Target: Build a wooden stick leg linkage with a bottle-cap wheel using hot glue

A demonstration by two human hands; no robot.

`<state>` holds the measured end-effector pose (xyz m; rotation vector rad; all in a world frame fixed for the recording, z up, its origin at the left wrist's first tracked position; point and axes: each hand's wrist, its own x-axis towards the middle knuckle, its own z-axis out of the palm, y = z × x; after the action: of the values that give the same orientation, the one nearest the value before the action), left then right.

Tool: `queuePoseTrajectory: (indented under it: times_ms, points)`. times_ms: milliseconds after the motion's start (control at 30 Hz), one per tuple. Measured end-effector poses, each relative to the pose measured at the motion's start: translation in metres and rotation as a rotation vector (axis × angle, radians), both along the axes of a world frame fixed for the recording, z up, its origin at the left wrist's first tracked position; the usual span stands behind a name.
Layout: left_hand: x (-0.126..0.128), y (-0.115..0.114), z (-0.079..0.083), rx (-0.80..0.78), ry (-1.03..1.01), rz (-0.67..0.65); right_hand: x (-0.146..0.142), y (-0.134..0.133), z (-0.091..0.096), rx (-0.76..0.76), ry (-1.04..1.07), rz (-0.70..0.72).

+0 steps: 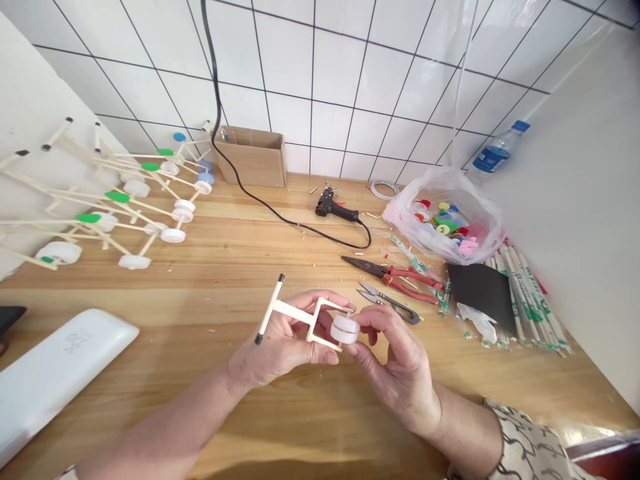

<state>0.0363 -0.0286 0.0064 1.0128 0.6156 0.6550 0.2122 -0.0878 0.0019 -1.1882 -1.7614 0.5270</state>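
Note:
My left hand (283, 350) is closed around a small frame of pale wooden sticks (295, 312), held above the table. One end of it is a crossbar with black tips; the other is a square fork. Between the fork's arms sits a white wheel (345, 329) that looks like two bottle caps put together. My right hand (400, 367) pinches at the wheel's right side, thumb below and forefinger above. Its fingertips partly hide the spot they touch.
Stick-and-cap models (135, 200) stand at the left. A glue gun (333, 205), red-handled pliers (395, 272) and snips (390, 303) lie beyond my hands. Farther right are a bag of caps (445, 220) and wrapped chopsticks (533, 300). A white power bank (65, 373) lies near left.

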Motion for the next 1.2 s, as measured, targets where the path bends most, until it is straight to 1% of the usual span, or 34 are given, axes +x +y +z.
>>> queuePoseTrajectory:
  times_ms: [300, 467, 733, 867, 967, 1133, 1200]
  points:
    - [-0.0004, 0.0003, -0.0017, 0.011, -0.01, 0.022, 0.0006, -0.0002, 0.0022, 0.007, 0.001, 0.02]
    - [-0.0002, 0.0003, -0.0005, -0.017, -0.027, 0.002, 0.0, 0.0007, 0.0027, 0.008, -0.001, 0.019]
    - [-0.0017, -0.0004, -0.003, 0.014, -0.032, 0.006, 0.0005, 0.0004, 0.0019, 0.002, -0.01, 0.022]
    - [-0.002, 0.0002, -0.0021, 0.0, -0.035, 0.005, 0.0013, -0.0005, 0.0019, -0.003, -0.008, 0.026]
    - [-0.002, 0.0009, -0.003, -0.011, -0.045, 0.005, 0.001, -0.0004, 0.0024, -0.004, -0.009, 0.025]
    - [-0.002, 0.0019, -0.0052, 0.012, -0.045, -0.005, 0.0, 0.0006, 0.0032, 0.0, -0.032, 0.014]
    - [-0.0021, 0.0024, -0.0044, -0.006, -0.035, -0.012, 0.0003, 0.0007, 0.0036, -0.011, -0.03, -0.002]
